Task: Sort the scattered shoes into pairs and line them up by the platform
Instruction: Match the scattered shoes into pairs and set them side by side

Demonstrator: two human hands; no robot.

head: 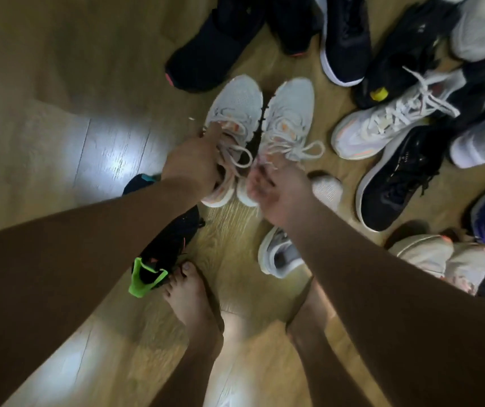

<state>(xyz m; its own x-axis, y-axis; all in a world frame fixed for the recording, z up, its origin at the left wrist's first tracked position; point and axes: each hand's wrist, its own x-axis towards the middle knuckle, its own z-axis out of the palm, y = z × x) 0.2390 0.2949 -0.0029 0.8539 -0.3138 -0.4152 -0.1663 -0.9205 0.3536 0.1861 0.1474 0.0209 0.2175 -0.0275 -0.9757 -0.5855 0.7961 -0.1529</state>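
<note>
Gripping matching white sneakers (pixel 236 110) side by side

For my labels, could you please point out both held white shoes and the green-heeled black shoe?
Left white shoe (pixel 236 104): head view, toe upper.
Right white shoe (pixel 291 105): head view, toe upper.
Green-heeled black shoe (pixel 170 236): head view, black midsection.

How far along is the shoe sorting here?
Done: no finished row or platform is visible. In hand: the left hand grips the left white sneaker, the right hand the right white sneaker, held side by side as a pair. Left: the black shoe with green heel and the heap of mixed shoes lie scattered.
</note>
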